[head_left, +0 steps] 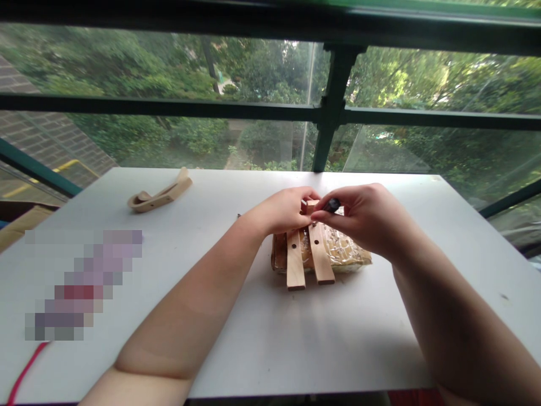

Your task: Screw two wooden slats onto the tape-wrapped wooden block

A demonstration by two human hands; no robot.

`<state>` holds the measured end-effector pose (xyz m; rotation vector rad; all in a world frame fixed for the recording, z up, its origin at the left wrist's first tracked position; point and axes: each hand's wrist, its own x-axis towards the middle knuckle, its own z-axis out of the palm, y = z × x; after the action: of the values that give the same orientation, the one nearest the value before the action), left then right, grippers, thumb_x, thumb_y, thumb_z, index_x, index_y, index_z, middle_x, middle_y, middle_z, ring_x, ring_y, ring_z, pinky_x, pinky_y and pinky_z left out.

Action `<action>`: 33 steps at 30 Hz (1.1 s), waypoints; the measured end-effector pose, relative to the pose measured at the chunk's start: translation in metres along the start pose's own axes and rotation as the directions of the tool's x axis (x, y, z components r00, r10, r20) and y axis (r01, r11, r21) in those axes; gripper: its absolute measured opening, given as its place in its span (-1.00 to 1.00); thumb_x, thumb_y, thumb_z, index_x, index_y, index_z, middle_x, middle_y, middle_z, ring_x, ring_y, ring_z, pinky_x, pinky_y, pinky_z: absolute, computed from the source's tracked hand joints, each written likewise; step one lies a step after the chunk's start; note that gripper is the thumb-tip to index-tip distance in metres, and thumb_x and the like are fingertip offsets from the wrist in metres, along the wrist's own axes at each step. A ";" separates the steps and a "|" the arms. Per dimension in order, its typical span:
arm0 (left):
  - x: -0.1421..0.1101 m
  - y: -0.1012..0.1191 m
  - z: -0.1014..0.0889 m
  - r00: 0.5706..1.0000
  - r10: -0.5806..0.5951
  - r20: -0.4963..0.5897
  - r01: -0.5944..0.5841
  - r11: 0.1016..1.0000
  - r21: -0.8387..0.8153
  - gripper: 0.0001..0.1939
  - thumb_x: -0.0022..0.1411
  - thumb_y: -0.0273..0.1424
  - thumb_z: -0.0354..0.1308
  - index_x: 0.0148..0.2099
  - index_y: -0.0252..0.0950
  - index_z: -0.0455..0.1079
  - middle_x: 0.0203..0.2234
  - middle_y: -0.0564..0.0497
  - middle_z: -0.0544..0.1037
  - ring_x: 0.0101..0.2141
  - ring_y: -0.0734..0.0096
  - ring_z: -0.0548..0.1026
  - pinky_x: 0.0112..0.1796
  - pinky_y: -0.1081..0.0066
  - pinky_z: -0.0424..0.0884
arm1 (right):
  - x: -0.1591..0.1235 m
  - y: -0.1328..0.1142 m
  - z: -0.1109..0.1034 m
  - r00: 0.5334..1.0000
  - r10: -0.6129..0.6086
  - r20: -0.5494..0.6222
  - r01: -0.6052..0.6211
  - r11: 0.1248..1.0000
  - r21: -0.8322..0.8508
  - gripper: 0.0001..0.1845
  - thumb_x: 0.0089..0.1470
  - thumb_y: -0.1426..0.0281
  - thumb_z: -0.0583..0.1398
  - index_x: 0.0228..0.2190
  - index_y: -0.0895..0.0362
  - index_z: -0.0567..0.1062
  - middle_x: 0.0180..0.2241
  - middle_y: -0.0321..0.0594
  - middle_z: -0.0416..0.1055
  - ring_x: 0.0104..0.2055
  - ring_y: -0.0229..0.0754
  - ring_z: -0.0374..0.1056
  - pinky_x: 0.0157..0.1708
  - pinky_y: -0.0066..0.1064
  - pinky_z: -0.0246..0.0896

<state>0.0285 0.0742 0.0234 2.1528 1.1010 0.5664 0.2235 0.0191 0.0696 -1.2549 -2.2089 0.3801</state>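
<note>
Two pale wooden strips, each with a dark hole, rest side by side across a brown block wrapped in shiny clear plastic. Their near ends stick out past its front edge. My left hand is closed around the far part of the strips, its fingertips partly hidden. In my right hand a short black tool handle is pinched between thumb and fingers, close above the right strip. The tool's working end is hidden. A small dark spot, perhaps a screw, shows on the strip beneath my right fingertips.
A curved wooden piece lies at the back left of the white table. A blurred-out object with a red cord is at the left. Green-framed glass panes stand behind the table; a cardboard box is beyond its left edge.
</note>
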 end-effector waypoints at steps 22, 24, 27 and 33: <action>0.000 0.008 0.000 1.000 0.005 -0.030 -0.001 0.991 0.132 -0.75 0.28 -0.41 0.02 -0.09 -0.22 0.49 -0.15 0.00 0.64 -0.16 0.21 0.56 -0.17 0.34 0.39 | 0.001 0.020 0.000 0.954 -0.280 0.108 0.243 0.932 0.269 -0.56 0.09 0.65 0.12 -0.01 0.11 0.41 -0.17 -0.18 0.53 -0.21 -0.19 0.45 -0.24 -0.39 0.32; 0.001 0.006 0.001 0.999 -0.013 -0.030 0.017 0.989 0.146 -0.76 0.28 -0.41 0.02 -0.09 -0.23 0.48 -0.17 -0.01 0.63 -0.19 0.22 0.55 -0.21 0.35 0.39 | 0.000 0.020 -0.006 0.957 -0.259 0.129 0.227 0.949 0.220 -0.56 0.08 0.66 0.11 -0.02 0.10 0.42 -0.20 -0.20 0.54 -0.26 -0.21 0.45 -0.28 -0.40 0.31; 0.001 0.005 0.001 0.999 -0.027 -0.024 0.030 0.988 0.151 -0.71 0.26 -0.42 0.02 -0.01 -0.23 0.46 -0.14 -0.03 0.62 -0.20 0.23 0.54 -0.22 0.37 0.39 | -0.002 0.019 -0.011 0.973 -0.190 0.135 0.175 0.978 0.111 -0.63 0.09 0.61 0.13 -0.08 0.09 0.48 -0.32 -0.26 0.56 -0.40 -0.25 0.44 -0.36 -0.42 0.29; -0.001 0.009 0.000 0.998 -0.054 -0.032 0.058 0.988 0.144 -0.69 0.28 -0.33 0.04 0.02 -0.21 0.47 -0.14 -0.02 0.63 -0.22 0.26 0.53 -0.23 0.37 0.37 | -0.001 0.014 -0.014 0.983 -0.168 0.074 0.172 0.984 -0.049 -0.88 0.16 0.34 0.25 -0.25 0.08 0.56 -0.51 -0.34 0.49 -0.51 -0.30 0.35 -0.44 -0.44 0.21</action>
<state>0.0328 0.0700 0.0298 2.2359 1.2481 0.5063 0.2415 0.0252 0.0737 -1.0850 -2.3798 0.3012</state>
